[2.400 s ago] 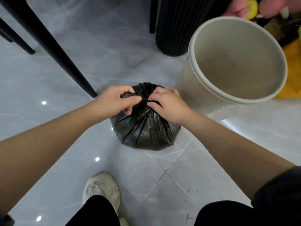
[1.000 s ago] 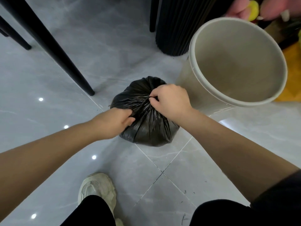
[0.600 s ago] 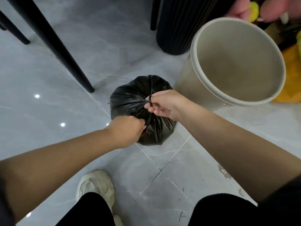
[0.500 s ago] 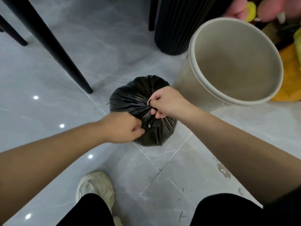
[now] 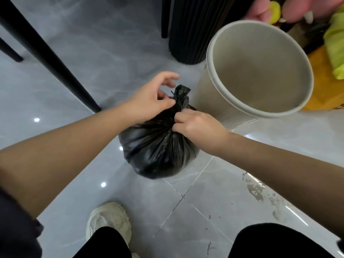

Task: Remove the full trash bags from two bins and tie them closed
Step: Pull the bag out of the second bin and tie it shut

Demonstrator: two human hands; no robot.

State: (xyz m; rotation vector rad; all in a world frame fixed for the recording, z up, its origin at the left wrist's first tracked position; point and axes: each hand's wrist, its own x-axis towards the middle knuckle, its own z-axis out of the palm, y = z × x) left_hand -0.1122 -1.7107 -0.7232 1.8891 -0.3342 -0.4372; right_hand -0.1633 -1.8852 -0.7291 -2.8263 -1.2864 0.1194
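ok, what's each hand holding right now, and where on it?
The right hand pinches the black trash bag at its gathered neck, just under the tuft. The left hand touches that neck with its thumb; grip unclear.

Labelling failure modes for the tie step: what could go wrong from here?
The right hand only pinches the gathered neck of the black trash bag; it may slip open. The plastic is pulled into tight pleats; tugging might tear it. The beige bin stands close; a knock could tip it.
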